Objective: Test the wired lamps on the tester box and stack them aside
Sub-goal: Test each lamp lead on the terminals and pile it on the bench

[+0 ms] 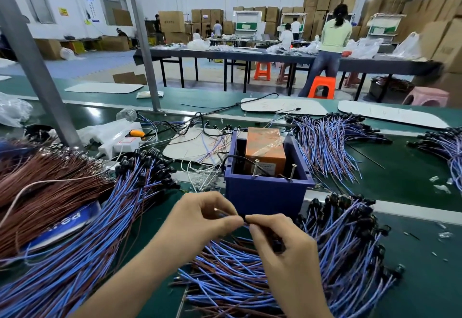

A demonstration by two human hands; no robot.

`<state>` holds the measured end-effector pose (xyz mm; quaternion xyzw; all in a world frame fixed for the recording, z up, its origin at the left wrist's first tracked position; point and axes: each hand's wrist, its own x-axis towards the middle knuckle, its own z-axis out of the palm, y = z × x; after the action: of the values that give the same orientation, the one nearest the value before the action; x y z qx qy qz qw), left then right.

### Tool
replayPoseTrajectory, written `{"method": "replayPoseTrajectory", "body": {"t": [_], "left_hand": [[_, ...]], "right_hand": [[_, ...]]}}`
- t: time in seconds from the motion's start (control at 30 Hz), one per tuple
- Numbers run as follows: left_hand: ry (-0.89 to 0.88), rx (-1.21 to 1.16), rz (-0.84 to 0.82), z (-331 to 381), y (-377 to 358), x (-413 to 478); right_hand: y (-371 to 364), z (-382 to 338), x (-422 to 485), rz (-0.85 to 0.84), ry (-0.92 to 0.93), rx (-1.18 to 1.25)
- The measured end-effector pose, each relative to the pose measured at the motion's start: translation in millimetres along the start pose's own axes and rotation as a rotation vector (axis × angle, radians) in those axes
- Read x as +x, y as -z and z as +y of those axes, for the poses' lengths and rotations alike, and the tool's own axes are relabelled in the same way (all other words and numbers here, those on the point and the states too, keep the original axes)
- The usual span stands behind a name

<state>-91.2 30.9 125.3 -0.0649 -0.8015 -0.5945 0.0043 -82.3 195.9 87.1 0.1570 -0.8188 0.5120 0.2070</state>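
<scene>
— Green workbench matting (412, 255) is strewn with heaps of blue-and-brown wired lamps (237, 267). Where is the one in hand?

— One small black wired lamp (245, 220) is pinched between the curled fingertips of the left hand (200, 214) and the right hand (280, 237). It is held above the near heap, just in front of the dark blue plastic tester box (265, 192).

— And the box?

— Two metal screws (256, 167) are seen at its near rim, apart from both hands.

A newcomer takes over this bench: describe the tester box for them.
Start at the long green table strewn with bundles of blue and brown wires. In its middle stands an open-topped dark blue plastic box. Unlike anything around it, it holds an orange block wrapped in clear film, and two metal screws stand up at its near rim.
</scene>
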Motion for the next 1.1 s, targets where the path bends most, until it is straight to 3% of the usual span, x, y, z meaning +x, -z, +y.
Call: {"method": "replayPoseTrajectory", "body": {"t": [0.1, 0.2, 0.43, 0.7, 1.1], "left_hand": [[0.075, -0.382, 0.073, 1.3, -15.0, 1.9], [0.132, -0.540, 0.093, 1.5, -33.1, 8.8], [0.254, -0.538, 0.047, -0.2, -56.0, 39.9], [0.244, -0.527, 0.112, -6.4, -60.7, 56.2], [0.286, -0.534, 0.233, -10.3, -58.0, 66.9]], "right_hand": [[0.8, -2.0, 1.5, 0.010, -0.150, 0.210], [1.1, -2.4, 7.6, 0.056, -0.316, 0.433], [0.1, 12.0, 24.2, 0.254, -0.549, 0.683], [1.3, 22.9, 34.3, 0.418, -0.602, 0.751], [5.2, 28.5, 35.5, 0.481, -0.596, 0.805]]}}
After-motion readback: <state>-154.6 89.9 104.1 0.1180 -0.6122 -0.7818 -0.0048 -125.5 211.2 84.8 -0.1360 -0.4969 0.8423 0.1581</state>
